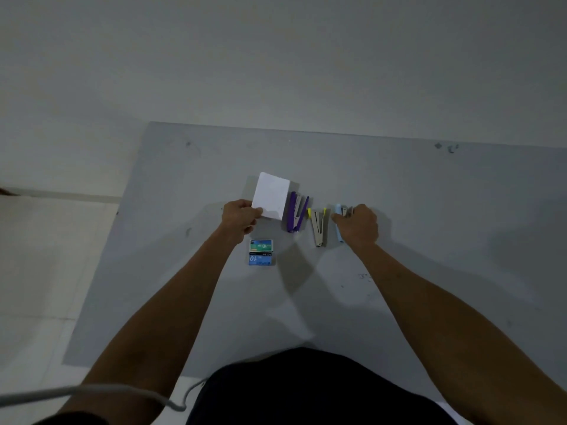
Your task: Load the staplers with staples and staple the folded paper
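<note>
White paper [271, 196], purple stapler [296, 213], yellow-tipped silver stapler [318, 227], light blue stapler [338, 223]; green box [261, 245] above blue box [260, 259]; grey surface [429, 210].

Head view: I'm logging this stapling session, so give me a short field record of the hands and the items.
left hand: pinches folded paper by its near corner
right hand: grips light blue stapler
purple stapler: open, lying right of the paper
yellow-tipped stapler: open, between the purple and blue ones
staple boxes: green box and blue box, touching, untouched by hands
surface: grey mat
</note>
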Action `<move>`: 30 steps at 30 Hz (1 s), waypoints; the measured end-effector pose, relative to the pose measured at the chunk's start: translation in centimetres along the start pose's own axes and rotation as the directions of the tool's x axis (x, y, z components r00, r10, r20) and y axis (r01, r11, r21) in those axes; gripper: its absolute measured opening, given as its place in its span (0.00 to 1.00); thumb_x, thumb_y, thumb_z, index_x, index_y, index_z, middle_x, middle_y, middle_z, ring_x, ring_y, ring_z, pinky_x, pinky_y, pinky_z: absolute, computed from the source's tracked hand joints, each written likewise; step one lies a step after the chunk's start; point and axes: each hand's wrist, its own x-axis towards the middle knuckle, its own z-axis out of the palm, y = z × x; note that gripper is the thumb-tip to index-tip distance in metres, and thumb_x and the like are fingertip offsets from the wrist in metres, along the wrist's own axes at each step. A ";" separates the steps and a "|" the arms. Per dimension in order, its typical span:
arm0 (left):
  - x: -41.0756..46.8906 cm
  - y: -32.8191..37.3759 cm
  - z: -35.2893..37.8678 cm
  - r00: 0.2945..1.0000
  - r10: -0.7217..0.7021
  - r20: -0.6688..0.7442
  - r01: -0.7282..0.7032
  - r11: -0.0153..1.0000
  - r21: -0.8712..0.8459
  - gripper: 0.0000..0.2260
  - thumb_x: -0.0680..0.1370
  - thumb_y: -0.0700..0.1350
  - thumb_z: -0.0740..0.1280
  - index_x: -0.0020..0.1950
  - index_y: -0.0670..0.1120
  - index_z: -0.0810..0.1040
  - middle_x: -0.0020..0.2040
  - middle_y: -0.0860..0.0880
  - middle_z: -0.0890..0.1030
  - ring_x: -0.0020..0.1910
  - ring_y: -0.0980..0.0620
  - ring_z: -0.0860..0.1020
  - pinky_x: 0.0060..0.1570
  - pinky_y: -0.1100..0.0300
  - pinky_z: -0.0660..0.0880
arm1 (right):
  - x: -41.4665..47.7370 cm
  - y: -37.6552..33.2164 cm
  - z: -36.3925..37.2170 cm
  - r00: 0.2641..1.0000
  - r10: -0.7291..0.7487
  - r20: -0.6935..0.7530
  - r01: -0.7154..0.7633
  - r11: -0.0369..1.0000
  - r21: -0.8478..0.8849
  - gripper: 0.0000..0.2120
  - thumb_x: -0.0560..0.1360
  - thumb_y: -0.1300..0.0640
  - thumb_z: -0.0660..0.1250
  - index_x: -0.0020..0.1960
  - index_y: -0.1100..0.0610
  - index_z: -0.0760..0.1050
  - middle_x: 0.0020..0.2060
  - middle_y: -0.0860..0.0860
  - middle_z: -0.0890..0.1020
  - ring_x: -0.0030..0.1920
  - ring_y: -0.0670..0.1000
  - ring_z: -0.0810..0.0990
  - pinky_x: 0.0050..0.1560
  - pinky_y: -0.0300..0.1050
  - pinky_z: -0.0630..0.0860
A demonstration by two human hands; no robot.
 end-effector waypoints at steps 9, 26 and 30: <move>0.7 -1.4 0.9 0.996 0.054 -0.075 -0.040 0.983 0.180 0.15 0.69 0.41 0.75 0.53 0.39 0.79 0.54 0.40 0.81 0.53 0.42 0.79 0.52 0.50 0.77 | 0.3 0.1 0.3 0.999 -0.034 0.015 0.035 0.999 -0.034 0.28 0.69 0.46 0.74 0.57 0.66 0.71 0.55 0.62 0.77 0.53 0.62 0.78 0.47 0.53 0.75; 0.5 -2.1 0.9 0.985 0.152 -0.077 -0.086 0.832 0.549 0.20 0.69 0.52 0.75 0.51 0.38 0.78 0.47 0.41 0.82 0.45 0.43 0.82 0.49 0.48 0.80 | -0.6 0.3 -0.3 0.995 -0.091 0.051 0.091 0.996 -0.005 0.26 0.71 0.48 0.73 0.58 0.66 0.70 0.55 0.62 0.75 0.54 0.62 0.77 0.47 0.50 0.72; 0.4 -2.0 0.6 0.988 0.142 -0.067 -0.087 0.848 0.523 0.19 0.69 0.53 0.74 0.48 0.38 0.78 0.43 0.42 0.82 0.42 0.44 0.82 0.46 0.51 0.80 | -0.9 0.5 -0.8 0.995 -0.075 0.063 0.075 0.997 0.000 0.27 0.71 0.45 0.72 0.57 0.64 0.70 0.55 0.61 0.76 0.54 0.62 0.77 0.49 0.52 0.74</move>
